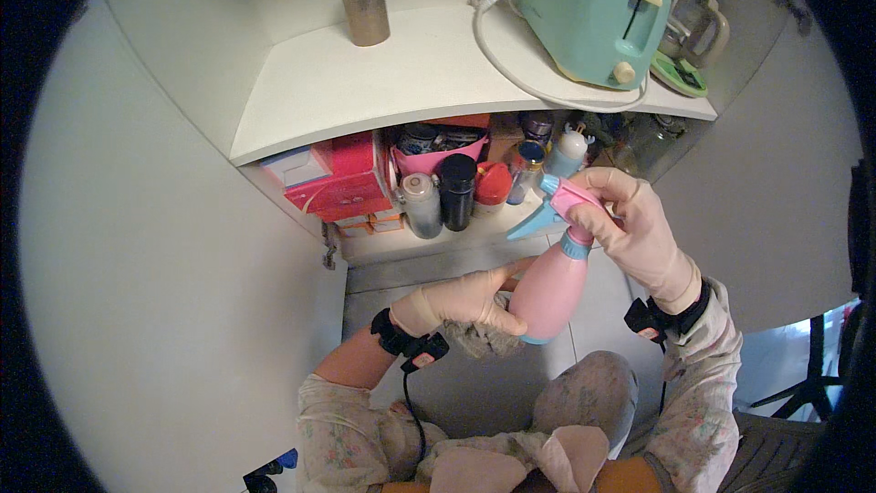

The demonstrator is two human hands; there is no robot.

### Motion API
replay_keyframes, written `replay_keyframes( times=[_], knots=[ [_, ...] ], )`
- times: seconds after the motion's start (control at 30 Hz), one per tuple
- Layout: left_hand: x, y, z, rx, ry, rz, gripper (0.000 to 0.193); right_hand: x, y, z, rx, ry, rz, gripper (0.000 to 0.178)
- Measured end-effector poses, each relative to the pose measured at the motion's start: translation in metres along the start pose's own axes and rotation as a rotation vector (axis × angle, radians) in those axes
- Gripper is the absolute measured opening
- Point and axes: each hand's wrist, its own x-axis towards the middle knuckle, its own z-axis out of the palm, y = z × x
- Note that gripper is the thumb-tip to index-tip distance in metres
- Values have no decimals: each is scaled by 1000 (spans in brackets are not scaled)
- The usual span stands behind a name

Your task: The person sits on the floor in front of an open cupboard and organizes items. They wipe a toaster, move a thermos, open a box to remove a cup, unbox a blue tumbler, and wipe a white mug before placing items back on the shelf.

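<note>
A pink spray bottle (551, 290) with a blue trigger and blue collar is held tilted in front of the cabinet. My right hand (641, 226), in a pale glove, grips its pink spray head from the right, fingers closed. At the lower left side of the bottle, my gloved left hand (461, 299) clasps the body near the blue base. A crumpled grey cloth (482, 340) hangs beneath my left palm; how the fingers hold it is hidden. Both wrists wear black straps with small boxes and cables.
On the white shelf (310, 82) stand a metal tumbler (363, 2), a mint-green toaster (589, 14) and a glass jug (698, 27). Below it sit a red box (342, 173), a black bottle (457, 192), a grey bottle (421, 205) and a red-lidded container (493, 184). Open doors flank both sides.
</note>
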Motion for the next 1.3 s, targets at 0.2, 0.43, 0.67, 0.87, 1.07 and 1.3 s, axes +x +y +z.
replay_keyframes(
  times=[0.2, 0.43, 0.67, 0.87, 1.07, 1.3],
  knots=[
    [-21, 18, -2, -121, 95, -87, 85, 15, -22, 25, -20, 5, -88, 36],
    [-35, 17, -15, -55, 225, -49, 83, 27, -25, 30, 324, -138, -68, 103],
    [-40, 20, -21, -202, 193, -6, 96, 29, -10, 22, 422, -310, 69, 93],
    [-42, 22, -24, -186, 179, -52, 109, 22, -1, 40, -26, -437, 158, 87],
    [-34, 13, -28, -146, 205, 229, 100, 47, -36, 18, -33, -279, 3, 87],
    [-30, 4, -35, -1, 141, 279, 95, 201, -73, 2, -190, 243, -315, 51]
  ],
)
